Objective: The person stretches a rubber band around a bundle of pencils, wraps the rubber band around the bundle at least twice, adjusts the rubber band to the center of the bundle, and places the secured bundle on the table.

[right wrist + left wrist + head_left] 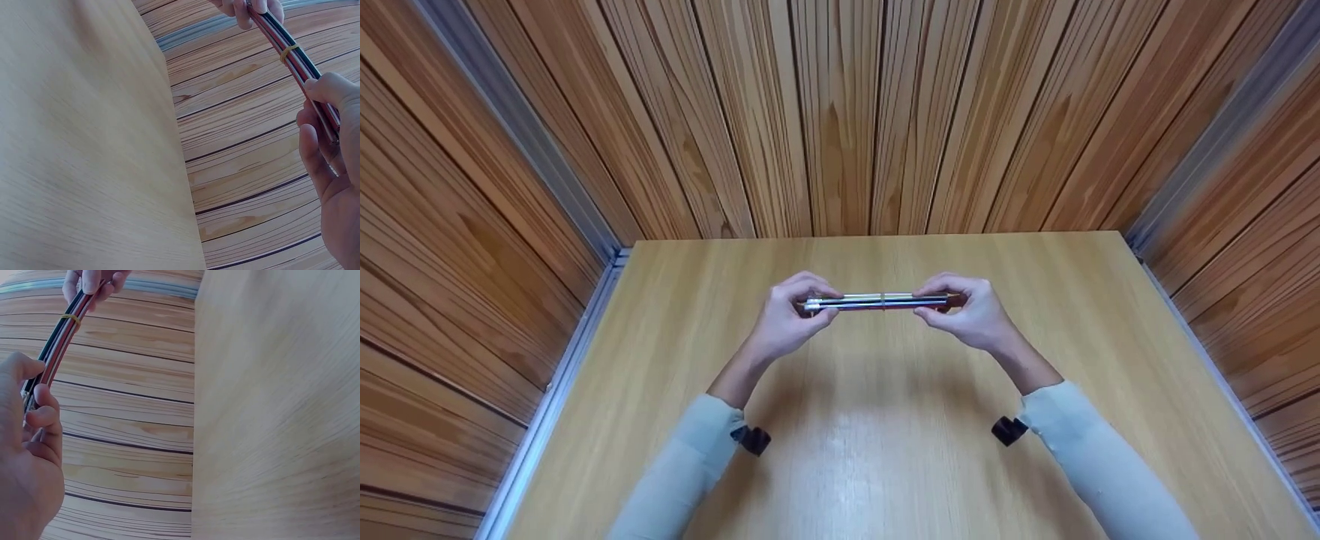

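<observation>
A slim bundle of pencils (855, 303), in black, red and pale colours, is held level between both hands in the head view. A yellow rubber band (288, 53) wraps its middle. My left hand (786, 319) pinches the left end between thumb and fingers, and metallic bits show there. On the other end, my right hand (973, 311) has a like grip, thumb on the near side and fingers on the far side. In the left wrist view the bundle (63, 337) slants up toward the right hand. Fingers hide parts of both ends.
Under the hands lies a light wooden table (870, 420), with their shadows on it. Slatted wooden walls (840, 120) stand at the back and both sides, with metal rails (555, 360) along the edges. Each sleeve carries a small black wrist camera (1009, 430).
</observation>
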### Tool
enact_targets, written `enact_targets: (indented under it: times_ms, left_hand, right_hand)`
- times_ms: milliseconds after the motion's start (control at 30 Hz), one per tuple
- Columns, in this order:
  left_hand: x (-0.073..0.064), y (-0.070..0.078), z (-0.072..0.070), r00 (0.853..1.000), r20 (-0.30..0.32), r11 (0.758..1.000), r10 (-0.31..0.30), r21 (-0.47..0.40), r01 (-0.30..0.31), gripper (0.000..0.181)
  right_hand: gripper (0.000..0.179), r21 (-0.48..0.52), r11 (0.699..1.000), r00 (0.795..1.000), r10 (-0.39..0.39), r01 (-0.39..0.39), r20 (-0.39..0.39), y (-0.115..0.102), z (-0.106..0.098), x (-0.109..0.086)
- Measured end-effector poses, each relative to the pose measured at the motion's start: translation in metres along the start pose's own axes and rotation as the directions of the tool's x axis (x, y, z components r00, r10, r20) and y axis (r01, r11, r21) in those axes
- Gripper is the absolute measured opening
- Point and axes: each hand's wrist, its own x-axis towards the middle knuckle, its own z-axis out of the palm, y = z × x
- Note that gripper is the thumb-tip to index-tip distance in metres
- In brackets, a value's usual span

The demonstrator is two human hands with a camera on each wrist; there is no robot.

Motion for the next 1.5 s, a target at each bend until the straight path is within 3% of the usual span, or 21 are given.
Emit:
enact_targets:
  times_ms: [167, 467, 600, 867, 967, 1067, 1200, 1300, 1400, 1500]
  left_hand:
    - [0.005, 0.001, 0.008, 1.000, -0.023, 1.000, -0.004, 0.003, 0.004, 0.015]
    - [0.009, -0.006, 0.019, 0.996, -0.073, 0.999, 0.046, 0.006, -0.046, 0.011]
    - [0.010, -0.007, 0.015, 0.997, -0.050, 0.997, 0.061, 0.046, -0.059, 0.012]
    - [0.014, -0.016, 0.006, 0.999, 0.032, 0.988, 0.013, 0.150, -0.017, 0.017]
    - [0.014, -0.025, 0.004, 0.998, 0.038, 0.985, -0.041, 0.167, 0.034, 0.019]
    - [0.011, -0.036, 0.004, 0.990, 0.039, 0.978, -0.134, 0.164, 0.126, 0.021]
    - [0.005, -0.054, 0.011, 0.961, 0.055, 0.946, -0.273, 0.195, 0.258, 0.022]
    - [0.000, -0.068, 0.021, 0.932, 0.062, 0.910, -0.358, 0.248, 0.333, 0.023]
    - [-0.006, -0.080, 0.029, 0.910, 0.059, 0.878, -0.411, 0.294, 0.378, 0.024]
    - [-0.010, -0.090, 0.036, 0.902, 0.052, 0.856, -0.428, 0.342, 0.386, 0.024]
  right_hand:
    - [0.020, 0.024, 1.000, 1.000, 0.011, -0.010, -0.013, 0.002, 0.004, 0.001]
    - [0.019, 0.058, 0.998, 1.000, -0.003, 0.003, 0.014, 0.004, 0.013, 0.003]
    - [0.019, 0.034, 0.999, 1.000, -0.004, 0.003, 0.023, 0.004, 0.013, 0.005]
    - [0.019, -0.019, 0.998, 0.996, 0.066, -0.065, 0.058, 0.018, 0.007, 0.015]
    - [0.019, -0.019, 0.995, 0.994, 0.094, -0.093, 0.062, 0.028, 0.006, 0.015]
    - [0.020, -0.034, 0.992, 0.990, 0.126, -0.124, 0.069, 0.041, 0.006, 0.011]
    - [0.021, -0.089, 0.977, 0.976, 0.202, -0.195, 0.080, 0.061, 0.011, 0.002]
    - [0.022, -0.123, 0.954, 0.954, 0.284, -0.273, 0.090, 0.077, 0.017, -0.007]
    - [0.022, -0.136, 0.934, 0.935, 0.343, -0.329, 0.093, 0.091, 0.023, -0.015]
    - [0.022, -0.152, 0.925, 0.925, 0.366, -0.349, 0.101, 0.105, 0.030, -0.022]
